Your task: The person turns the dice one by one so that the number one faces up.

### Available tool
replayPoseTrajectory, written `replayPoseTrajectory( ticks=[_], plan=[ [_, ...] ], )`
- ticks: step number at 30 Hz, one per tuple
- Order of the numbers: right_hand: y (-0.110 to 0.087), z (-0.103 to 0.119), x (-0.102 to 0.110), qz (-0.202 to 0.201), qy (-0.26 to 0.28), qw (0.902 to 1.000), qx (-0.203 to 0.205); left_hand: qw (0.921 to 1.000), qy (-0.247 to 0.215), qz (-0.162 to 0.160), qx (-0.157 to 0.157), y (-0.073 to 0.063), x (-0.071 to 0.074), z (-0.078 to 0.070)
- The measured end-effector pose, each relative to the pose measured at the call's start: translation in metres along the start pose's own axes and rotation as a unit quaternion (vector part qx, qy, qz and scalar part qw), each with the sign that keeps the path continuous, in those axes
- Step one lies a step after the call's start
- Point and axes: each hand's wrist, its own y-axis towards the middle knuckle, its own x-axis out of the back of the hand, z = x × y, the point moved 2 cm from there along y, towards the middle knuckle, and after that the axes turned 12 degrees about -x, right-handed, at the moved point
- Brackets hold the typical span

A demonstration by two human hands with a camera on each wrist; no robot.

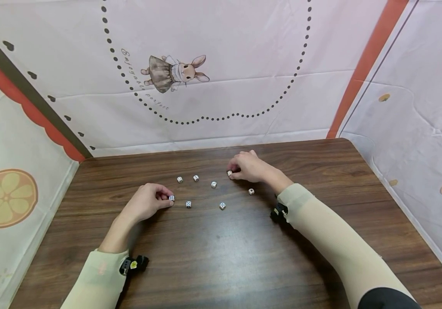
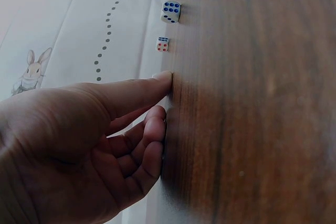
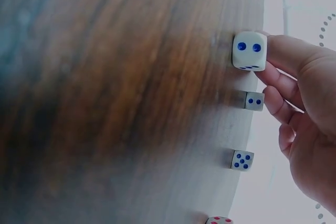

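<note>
My left hand is at the left of the dice, its thumb and fingers round a small white die at the tabletop. In the left wrist view the thumb and curled fingers hide that die. Farther off, my right hand pinches another white die between thumb and fingertips. One die sits just nearer than the right hand. A large-looking die with two blue pips overlaps the right thumb in the right wrist view. Beside the left hand lies a die.
More dice are spread between the hands: one die and a second die toward the back, another die in the middle, and a die nearer me. The brown wooden table meets a printed cloth behind.
</note>
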Motion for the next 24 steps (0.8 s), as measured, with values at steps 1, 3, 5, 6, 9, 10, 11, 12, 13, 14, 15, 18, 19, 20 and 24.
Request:
replayPoseTrajectory(
  ticks=[1, 3, 5, 6, 9, 10, 11, 12, 13, 14, 15, 18, 19, 20, 24],
  plan=[
    [-0.0001, -0.0004, -0.0001, 0.001, 0.004, 1.0000, 0.000, 1.0000, 0.000, 0.000, 0.000, -0.0001, -0.0001, 0.0000],
    [-0.0001, -0.0013, -0.0002, 0.003, 0.012, 0.9999, 0.002, 1.0000, 0.000, 0.000, 0.000, -0.0001, -0.0003, 0.0000],
    [0.0001, -0.0022, -0.0004, 0.005, 0.022, 0.9997, 0.004, 1.0000, -0.001, 0.000, 0.001, -0.0003, -0.0003, -0.0001],
    [0.0002, -0.0027, -0.0005, 0.005, 0.024, 0.9997, 0.004, 1.0000, -0.001, -0.001, 0.001, -0.0004, -0.0004, -0.0001],
    [0.0005, -0.0041, -0.0007, 0.009, 0.030, 0.9995, 0.006, 1.0000, -0.003, -0.002, 0.001, -0.0007, -0.0004, -0.0002],
    [0.0006, -0.0045, -0.0010, 0.010, 0.032, 0.9994, 0.006, 1.0000, -0.004, -0.003, 0.000, -0.0008, -0.0005, -0.0002],
    [0.0008, -0.0049, -0.0013, 0.011, 0.032, 0.9994, 0.007, 1.0000, -0.005, -0.003, 0.000, -0.0010, -0.0006, -0.0001],
    [0.0010, -0.0053, -0.0016, 0.012, 0.033, 0.9993, 0.008, 1.0000, -0.005, -0.003, 0.000, -0.0011, -0.0007, -0.0001],
    [0.0013, -0.0059, -0.0019, 0.013, 0.035, 0.9993, 0.008, 1.0000, -0.006, -0.004, 0.000, -0.0012, -0.0007, -0.0001],
    [0.0016, -0.0063, -0.0022, 0.014, 0.038, 0.9992, 0.008, 1.0000, -0.006, -0.003, 0.000, -0.0012, -0.0008, -0.0001],
    [0.0019, -0.0066, -0.0025, 0.016, 0.040, 0.9990, 0.008, 1.0000, -0.006, -0.003, 0.000, -0.0012, -0.0009, 0.0000],
    [0.0032, -0.0078, -0.0033, 0.018, 0.046, 0.9987, 0.007, 1.0000, -0.006, -0.003, 0.000, -0.0008, -0.0007, 0.0002],
    [0.0037, -0.0083, -0.0035, 0.018, 0.047, 0.9987, 0.006, 1.0000, -0.005, -0.004, 0.001, -0.0007, -0.0006, 0.0005],
    [0.0040, -0.0083, -0.0036, 0.019, 0.049, 0.9986, 0.005, 1.0000, -0.005, -0.004, 0.001, -0.0005, -0.0004, 0.0009],
    [0.0051, -0.0094, -0.0041, 0.018, 0.056, 0.9982, 0.001, 1.0000, -0.003, -0.004, 0.003, 0.0000, -0.0002, 0.0018]
  ],
)
